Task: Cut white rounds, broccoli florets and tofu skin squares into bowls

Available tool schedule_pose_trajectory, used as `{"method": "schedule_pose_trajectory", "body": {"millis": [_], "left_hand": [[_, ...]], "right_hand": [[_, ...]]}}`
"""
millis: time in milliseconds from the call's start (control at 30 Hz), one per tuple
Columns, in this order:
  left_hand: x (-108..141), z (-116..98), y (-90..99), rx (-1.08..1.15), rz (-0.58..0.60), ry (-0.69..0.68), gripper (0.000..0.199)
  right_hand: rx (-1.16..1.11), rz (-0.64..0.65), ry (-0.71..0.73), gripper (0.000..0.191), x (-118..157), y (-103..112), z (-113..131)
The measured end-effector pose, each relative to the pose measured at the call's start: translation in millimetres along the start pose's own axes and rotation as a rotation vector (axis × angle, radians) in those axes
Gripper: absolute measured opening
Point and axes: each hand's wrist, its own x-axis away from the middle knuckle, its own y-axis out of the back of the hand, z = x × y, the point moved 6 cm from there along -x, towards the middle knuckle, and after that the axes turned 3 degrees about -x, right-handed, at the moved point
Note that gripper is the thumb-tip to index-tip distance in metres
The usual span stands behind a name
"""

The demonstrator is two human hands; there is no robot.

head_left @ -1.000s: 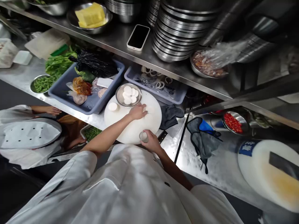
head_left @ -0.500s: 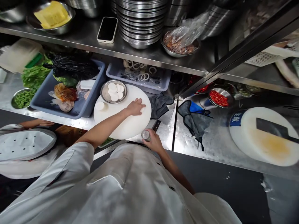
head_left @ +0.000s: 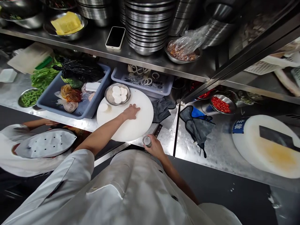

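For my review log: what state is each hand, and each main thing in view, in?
Left hand: open, palm down, on or just over the white board.
Right hand: closed around a metal cylinder.
Steel bowl: uncovered, holding white rounds.
White cylinder: standing on the board.
Larger blue bin: uncovered, loaded.
Cleaver beside the board: lying flat, unheld.
Phone: face up, screen dark.
Red pieces: chopped, heaped.

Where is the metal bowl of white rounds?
In the head view, the bowl sits left of centre, at the far-left edge of the white board, right of the deep blue tub and beyond the left hand.
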Motion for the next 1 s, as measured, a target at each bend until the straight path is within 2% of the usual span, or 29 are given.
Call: {"method": "schedule_pose_trajectory", "body": {"millis": [67, 100, 200, 300, 367, 400, 467, 567, 700, 800, 900, 1000], "left_hand": [[17.8, 4.8, 0.4, 0.168, -0.076, 0.049, 0.061], [28.4, 7.5, -1.2, 0.319, -0.118, 0.075, 0.058], [57.3, 9.3, -19.5, 0.888, -0.209, 0.13, 0.044], [73.2, -0.1, -46.8, 1.3, -0.361, 0.155, 0.044], [78.5, -6.3, -62.6, 1.368, -0.508, 0.18, 0.045], [80.5, -8.1, -68.8, 1.35, -0.573, 0.192, 0.045], [84.5, -7.8, -76.0, 1.262, -0.66, 0.201, 0.044], [92.9, 4.0, -74.0, 1.048, -0.676, 0.15, 0.048], [109.6, 31.7, -65.2, 0.636, -0.578, 0.092, 0.061], [120.2, 50.0, -67.2, 0.415, -0.469, 0.129, 0.072], [125.8, 54.7, -66.9, 0.282, -0.405, 0.131, 0.085], [123.1, 43.5, -58.5, 0.161, -0.337, 0.045, 0.095]], "right_hand": [[-0.043, 0.014, -0.019, 0.049, -3.7, 1.8, 3.6], [-0.078, 0.026, -0.042, 0.054, -6.7, 2.6, 4.8], [-0.275, 0.143, -0.156, 0.082, -22.3, -4.4, 7.5], [-0.728, 0.263, -0.295, 0.098, -46.7, -25.3, 14.0], [-1.047, 0.318, -0.348, 0.101, -63.9, -41.4, 22.3], [-1.149, 0.348, -0.351, 0.104, -71.5, -48.1, 26.5], [-1.206, 0.411, -0.328, 0.109, -83.0, -56.4, 32.3], [-1.028, 0.43, -0.247, 0.107, -95.7, -53.1, 31.3], [-0.478, 0.478, -0.092, 0.107, -114.1, -44.5, 32.7], [-0.149, 0.588, 0.028, 0.111, -124.3, -52.5, 45.4], [0.04, 0.679, 0.074, 0.11, -125.6, -62.3, 55.8], [0.106, 0.7, 0.083, 0.107, -120.5, -60.3, 57.9]]}}
